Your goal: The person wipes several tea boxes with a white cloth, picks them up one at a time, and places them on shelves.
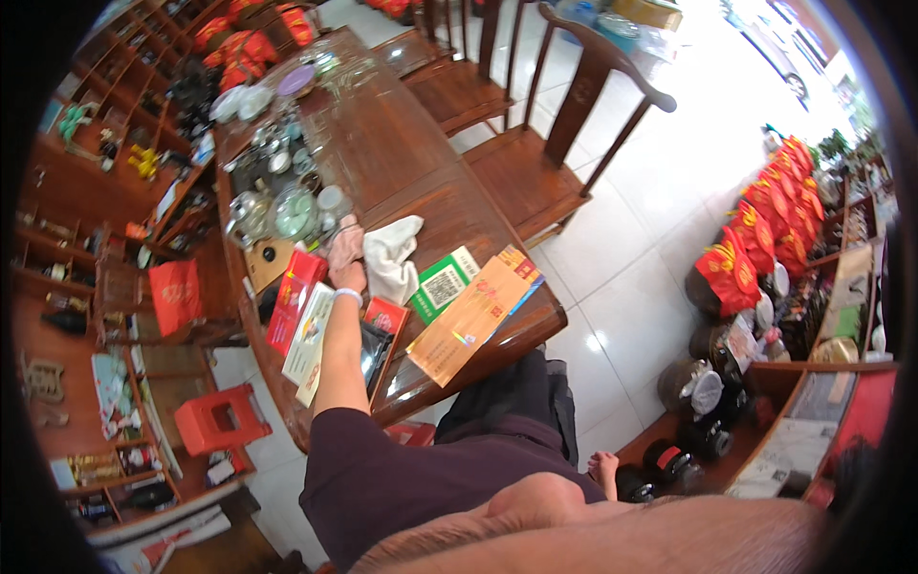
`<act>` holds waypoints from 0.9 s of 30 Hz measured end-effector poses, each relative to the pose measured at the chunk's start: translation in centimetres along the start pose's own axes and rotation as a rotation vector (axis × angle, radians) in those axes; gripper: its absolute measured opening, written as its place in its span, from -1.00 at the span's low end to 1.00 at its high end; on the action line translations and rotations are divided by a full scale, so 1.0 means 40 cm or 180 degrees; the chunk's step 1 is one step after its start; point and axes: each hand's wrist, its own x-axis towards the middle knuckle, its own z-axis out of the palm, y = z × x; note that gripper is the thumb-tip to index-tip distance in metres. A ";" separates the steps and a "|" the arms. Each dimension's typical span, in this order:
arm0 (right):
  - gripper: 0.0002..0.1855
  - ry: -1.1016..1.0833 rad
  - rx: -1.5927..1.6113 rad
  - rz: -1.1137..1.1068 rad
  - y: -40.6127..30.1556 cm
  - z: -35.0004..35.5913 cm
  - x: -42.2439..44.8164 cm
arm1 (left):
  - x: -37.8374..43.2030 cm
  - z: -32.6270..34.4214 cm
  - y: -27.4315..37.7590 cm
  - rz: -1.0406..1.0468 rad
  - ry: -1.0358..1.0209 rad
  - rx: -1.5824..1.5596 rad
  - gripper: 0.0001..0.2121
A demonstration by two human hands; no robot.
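My left hand [349, 277] reaches over the dark wooden table [401, 179], its fingers on a crumpled pink cloth [347, 242] that it appears to grip. A white cloth [391, 260] lies just to its right. Close by on the left are a red box [295, 300] and a pale printed card or box [308, 337], partly under my forearm. Beyond the pink cloth sit a glass pot [295, 214] and a glass jar with a pale lid [330, 199]. My right hand [604, 466] hangs low beside my body, mostly hidden, its grip unclear.
Right of the white cloth lie a green card with a printed code [442, 285] and a tan printed packet [466, 323]. Wooden chairs [531, 176] line the table's far side. Jars with red cloth covers [728, 273] stand at right, a red plastic stool [222, 420] at left.
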 end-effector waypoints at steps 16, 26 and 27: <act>-0.81 0.0439 -0.0581 -0.0288 0.098 0.238 -0.219 | 0.078 -0.029 -0.044 0.1474 0.1275 -0.0599 -0.41; -0.74 0.0543 -0.1379 -0.2867 -0.213 0.372 -0.401 | -0.226 -0.214 0.516 0.2664 -0.1973 -0.4418 -0.85; -0.73 0.0484 -0.1264 -0.3036 -0.243 0.367 -0.437 | -0.316 -0.217 0.579 0.2959 -0.2234 -0.4085 -0.84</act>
